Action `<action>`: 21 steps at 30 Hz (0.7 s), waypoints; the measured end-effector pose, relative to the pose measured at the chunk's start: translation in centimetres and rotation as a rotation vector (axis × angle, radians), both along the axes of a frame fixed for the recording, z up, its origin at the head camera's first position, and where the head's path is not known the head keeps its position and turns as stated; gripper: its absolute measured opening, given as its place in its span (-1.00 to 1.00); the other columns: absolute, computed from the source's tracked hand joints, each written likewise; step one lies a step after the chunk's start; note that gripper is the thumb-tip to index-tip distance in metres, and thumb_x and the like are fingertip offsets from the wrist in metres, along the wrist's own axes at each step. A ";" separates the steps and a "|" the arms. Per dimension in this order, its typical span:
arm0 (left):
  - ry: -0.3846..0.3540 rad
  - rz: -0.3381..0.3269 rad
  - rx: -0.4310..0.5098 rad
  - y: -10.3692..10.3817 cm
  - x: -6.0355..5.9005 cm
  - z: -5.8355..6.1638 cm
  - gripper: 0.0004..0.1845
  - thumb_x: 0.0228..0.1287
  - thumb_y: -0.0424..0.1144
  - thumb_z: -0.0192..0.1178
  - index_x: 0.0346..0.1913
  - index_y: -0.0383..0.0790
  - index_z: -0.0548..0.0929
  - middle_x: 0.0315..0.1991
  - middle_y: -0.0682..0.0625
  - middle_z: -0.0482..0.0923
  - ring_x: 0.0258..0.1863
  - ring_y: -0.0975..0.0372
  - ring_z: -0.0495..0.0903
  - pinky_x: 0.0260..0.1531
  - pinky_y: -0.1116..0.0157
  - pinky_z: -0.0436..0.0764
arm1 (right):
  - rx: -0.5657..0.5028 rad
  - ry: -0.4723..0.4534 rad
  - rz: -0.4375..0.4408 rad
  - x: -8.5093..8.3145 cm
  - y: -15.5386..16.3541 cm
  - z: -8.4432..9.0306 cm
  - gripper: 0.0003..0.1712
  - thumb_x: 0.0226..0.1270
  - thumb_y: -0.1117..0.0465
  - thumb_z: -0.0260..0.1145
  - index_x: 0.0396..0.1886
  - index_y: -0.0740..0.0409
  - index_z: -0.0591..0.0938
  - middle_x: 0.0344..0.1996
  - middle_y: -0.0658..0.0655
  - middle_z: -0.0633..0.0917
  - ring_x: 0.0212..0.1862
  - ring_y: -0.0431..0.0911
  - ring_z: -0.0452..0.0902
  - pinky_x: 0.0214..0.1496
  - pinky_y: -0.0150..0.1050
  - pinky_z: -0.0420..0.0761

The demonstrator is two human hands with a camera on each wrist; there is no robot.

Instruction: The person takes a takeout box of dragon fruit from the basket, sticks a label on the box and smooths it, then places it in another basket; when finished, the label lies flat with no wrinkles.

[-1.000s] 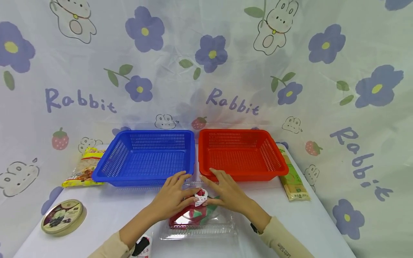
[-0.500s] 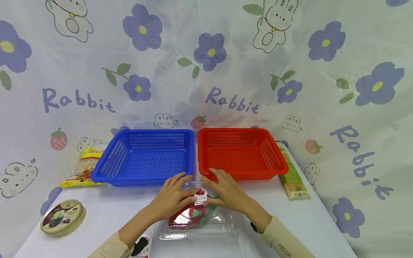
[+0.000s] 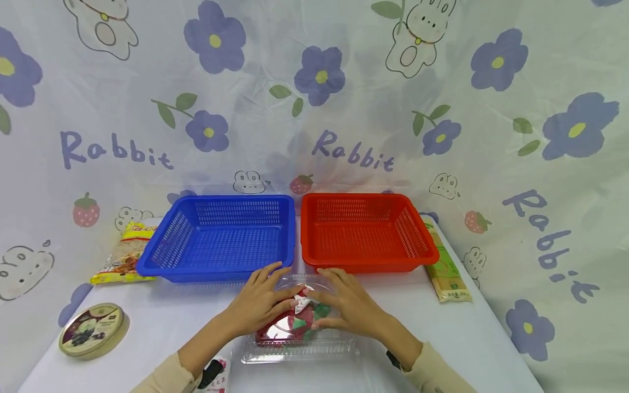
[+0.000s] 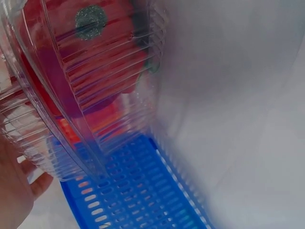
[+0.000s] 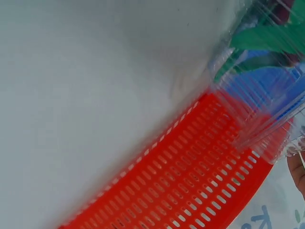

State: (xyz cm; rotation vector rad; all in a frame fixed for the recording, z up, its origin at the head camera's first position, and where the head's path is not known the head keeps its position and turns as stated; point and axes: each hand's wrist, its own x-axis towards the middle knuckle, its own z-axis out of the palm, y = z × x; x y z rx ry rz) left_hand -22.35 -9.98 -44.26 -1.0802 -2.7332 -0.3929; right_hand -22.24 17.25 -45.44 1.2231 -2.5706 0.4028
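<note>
Tablecloth (image 3: 442, 338): both hands (image 3: 257, 303) (image 3: 346, 305) grip clear box (image 3: 300, 344); wrist views show ribbing.

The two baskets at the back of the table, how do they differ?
The blue basket sits on the left, the red basket on the right. A yellow snack bag lies beside the blue one; a green-and-tan packet lies beside the red one. Both are empty, slotted, rectangular and look alike in size.
</note>
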 end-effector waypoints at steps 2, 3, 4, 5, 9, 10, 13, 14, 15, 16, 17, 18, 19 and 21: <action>0.002 0.001 0.002 0.0 0.0 0.0 -0.57 0.48 0.14 0.01 0.27 0.17 0.60 0.40 -0.18 0.35 0.47 -0.17 0.13 0.32 -0.23 0.23 | -0.037 -0.045 -0.022 0.0 0.0 -0.1 -0.29 0.32 -0.41 0.12 0.40 -0.28 0.47 0.45 0.14 0.30 0.44 0.05 0.14 0.30 0.16 0.42; 0.008 0.000 0.006 0.0 0.0 0.0 -0.58 0.47 0.14 0.01 0.27 0.17 0.61 0.39 -0.18 0.36 0.47 -0.17 0.14 0.31 -0.23 0.23 | -0.061 -0.070 -0.035 0.0 -0.1 0.0 -0.32 0.36 -0.37 0.12 0.40 -0.27 0.47 0.45 0.16 0.30 0.45 0.06 0.13 0.31 0.19 0.40; 0.016 0.003 0.006 0.1 0.0 -0.1 -0.58 0.47 0.14 0.01 0.26 0.17 0.61 0.39 -0.18 0.36 0.46 -0.17 0.15 0.31 -0.23 0.24 | -0.086 -0.094 -0.055 -0.1 -0.3 0.0 -0.35 0.40 -0.32 0.12 0.41 -0.26 0.46 0.45 0.17 0.30 0.46 0.08 0.12 0.32 0.21 0.39; 0.023 0.005 0.011 0.1 0.0 -0.2 -0.58 0.47 0.14 0.02 0.25 0.17 0.62 0.38 -0.18 0.37 0.46 -0.17 0.15 0.31 -0.23 0.25 | -0.111 -0.115 -0.077 -0.3 -0.5 0.0 -0.38 0.43 -0.27 0.12 0.41 -0.25 0.46 0.45 0.18 0.31 0.46 0.10 0.10 0.32 0.23 0.37; 0.052 0.016 0.044 0.3 0.0 -0.4 -0.61 0.43 0.10 0.09 0.21 0.13 0.66 0.33 -0.21 0.42 0.42 -0.18 0.21 0.26 -0.23 0.30 | -0.177 -0.149 -0.169 -1.0 -1.7 0.4 -0.46 0.47 -0.15 0.15 0.39 -0.25 0.48 0.45 0.23 0.32 0.48 0.16 0.06 0.32 0.30 0.32; 0.052 0.019 0.055 0.4 0.0 -0.5 -0.61 0.43 0.09 0.11 0.20 0.12 0.67 0.32 -0.22 0.43 0.42 -0.18 0.22 0.25 -0.23 0.31 | -0.182 -0.144 -0.188 -1.2 -1.9 0.5 -0.46 0.46 -0.14 0.17 0.39 -0.24 0.49 0.44 0.24 0.32 0.49 0.17 0.06 0.32 0.30 0.32; 0.039 0.022 0.087 0.8 0.0 -0.4 -0.62 0.41 0.05 0.16 0.19 0.07 0.68 0.31 -0.25 0.44 0.40 -0.19 0.24 0.24 -0.24 0.31 | -0.178 -0.138 -0.221 -1.6 -2.5 0.7 -0.42 0.40 -0.14 0.25 0.38 -0.19 0.50 0.45 0.26 0.30 0.49 0.20 0.04 0.33 0.32 0.29; 0.028 0.024 0.091 0.8 0.0 -0.4 -0.62 0.41 0.04 0.17 0.19 0.06 0.68 0.31 -0.26 0.44 0.40 -0.19 0.24 0.24 -0.24 0.31 | -0.168 -0.137 -0.225 -1.7 -2.5 0.7 -0.39 0.37 -0.15 0.28 0.39 -0.19 0.50 0.46 0.27 0.29 0.50 0.21 0.03 0.33 0.33 0.29; 0.019 0.025 0.093 0.9 0.1 -0.4 -0.62 0.40 0.04 0.17 0.18 0.05 0.69 0.31 -0.26 0.43 0.40 -0.20 0.23 0.24 -0.24 0.30 | -0.158 -0.136 -0.225 -1.7 -2.5 0.7 -0.36 0.34 -0.15 0.31 0.39 -0.18 0.50 0.46 0.27 0.28 0.50 0.22 0.01 0.33 0.34 0.28; 0.008 0.026 0.094 0.9 0.1 -0.3 -0.62 0.40 0.04 0.17 0.18 0.04 0.69 0.32 -0.25 0.43 0.40 -0.20 0.23 0.25 -0.25 0.29 | -0.145 -0.139 -0.224 -1.7 -2.5 0.6 -0.34 0.31 -0.17 0.33 0.39 -0.18 0.49 0.47 0.28 0.26 0.51 0.22 0.00 0.33 0.34 0.28; -0.002 0.027 0.094 0.9 0.1 -0.2 -0.62 0.41 0.04 0.16 0.18 0.04 0.69 0.32 -0.25 0.43 0.41 -0.21 0.22 0.25 -0.26 0.28 | -0.131 -0.152 -0.223 -1.6 -2.4 0.6 -0.30 0.28 -0.20 0.34 0.41 -0.19 0.47 0.49 0.27 0.23 0.52 0.22 -0.04 0.33 0.35 0.27; -0.012 0.028 0.094 0.9 0.2 -0.1 -0.62 0.41 0.05 0.16 0.18 0.04 0.69 0.32 -0.25 0.43 0.41 -0.21 0.21 0.25 -0.26 0.28 | -0.123 -0.160 -0.219 -1.5 -2.4 0.5 -0.27 0.26 -0.22 0.35 0.41 -0.20 0.46 0.50 0.27 0.21 0.53 0.22 -0.06 0.33 0.37 0.26; -0.021 0.029 0.094 0.8 0.2 -0.1 -0.61 0.41 0.06 0.15 0.18 0.05 0.69 0.32 -0.25 0.42 0.42 -0.21 0.21 0.25 -0.27 0.27 | -0.114 -0.171 -0.216 -1.4 -2.2 0.5 -0.24 0.24 -0.25 0.35 0.42 -0.21 0.45 0.52 0.27 0.18 0.54 0.22 -0.10 0.33 0.38 0.25; -0.035 0.033 0.094 0.7 0.2 0.1 -0.61 0.40 0.08 0.15 0.18 0.06 0.69 0.33 -0.24 0.42 0.42 -0.21 0.20 0.26 -0.28 0.26 | -0.097 -0.189 -0.214 -1.2 -2.0 0.3 -0.19 0.20 -0.30 0.35 0.44 -0.27 0.41 0.54 0.26 0.12 0.56 0.20 -0.17 0.35 0.39 0.21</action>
